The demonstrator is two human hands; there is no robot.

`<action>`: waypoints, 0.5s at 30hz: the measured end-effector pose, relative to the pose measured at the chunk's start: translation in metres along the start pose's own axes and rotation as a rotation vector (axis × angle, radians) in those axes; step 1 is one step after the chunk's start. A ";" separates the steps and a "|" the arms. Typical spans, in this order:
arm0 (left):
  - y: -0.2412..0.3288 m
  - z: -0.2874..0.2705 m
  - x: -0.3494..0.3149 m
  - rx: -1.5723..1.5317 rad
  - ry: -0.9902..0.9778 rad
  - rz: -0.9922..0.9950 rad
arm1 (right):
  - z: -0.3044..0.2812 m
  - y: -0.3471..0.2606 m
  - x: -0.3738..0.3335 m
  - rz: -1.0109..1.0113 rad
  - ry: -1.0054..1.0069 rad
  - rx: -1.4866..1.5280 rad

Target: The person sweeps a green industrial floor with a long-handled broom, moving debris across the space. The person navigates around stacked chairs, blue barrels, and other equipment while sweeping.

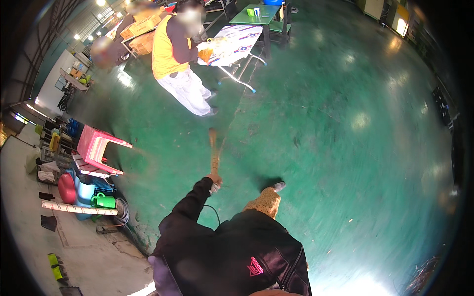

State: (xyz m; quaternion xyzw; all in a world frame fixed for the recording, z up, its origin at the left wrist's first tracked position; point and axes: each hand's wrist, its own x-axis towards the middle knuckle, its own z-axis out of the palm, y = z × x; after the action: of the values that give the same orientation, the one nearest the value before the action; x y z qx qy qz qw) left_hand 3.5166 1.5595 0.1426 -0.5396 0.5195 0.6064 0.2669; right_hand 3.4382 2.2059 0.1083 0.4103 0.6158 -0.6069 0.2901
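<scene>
My left hand (pixel 215 183) is stretched out ahead of me in a dark sleeve, closed round the near end of a long tan stick (pixel 215 160). The stick points away over the green floor, and its far end is smeared by motion, so its exact kind is unclear. Something pale shows at the hand's lower side. A thin dark cable (pixel 216 213) curves beside the sleeve. My right hand does not show.
A person in a yellow vest (pixel 165 48) stands ahead at a white patterned folding table (pixel 232 44). A green table (pixel 254 15) stands behind it. Leftward are a pink stool (pixel 91 145), a green watering can (pixel 102 201) and a long pale tube (pixel 81 209). Cardboard boxes (pixel 143 29) sit far left.
</scene>
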 end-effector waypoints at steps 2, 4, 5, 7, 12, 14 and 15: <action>0.010 -0.027 0.022 -0.284 0.032 0.065 | 0.022 -0.012 0.014 0.012 -0.031 -0.064; 0.034 -0.038 0.045 -0.411 0.039 0.147 | 0.035 -0.023 0.028 0.034 -0.039 -0.118; 0.051 -0.038 0.057 -0.337 -0.012 0.170 | 0.039 -0.030 0.034 0.046 -0.035 -0.143; 0.096 -0.022 0.080 -0.203 -0.123 0.175 | 0.042 -0.046 0.041 0.063 -0.014 -0.205; 0.185 0.105 0.112 -0.377 -0.254 0.144 | 0.048 -0.110 0.042 0.018 0.025 -0.254; 0.213 0.166 0.123 -0.044 -0.110 0.014 | 0.057 -0.136 0.040 0.002 0.096 -0.119; 0.225 0.199 0.128 0.039 0.078 0.027 | 0.062 -0.145 0.038 0.019 0.097 -0.110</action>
State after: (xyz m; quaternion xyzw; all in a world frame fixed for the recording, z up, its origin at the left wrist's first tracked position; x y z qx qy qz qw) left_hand 3.2070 1.6405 0.0757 -0.5503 0.5485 0.5784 0.2487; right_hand 3.2859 2.1608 0.1438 0.4285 0.6576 -0.5489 0.2876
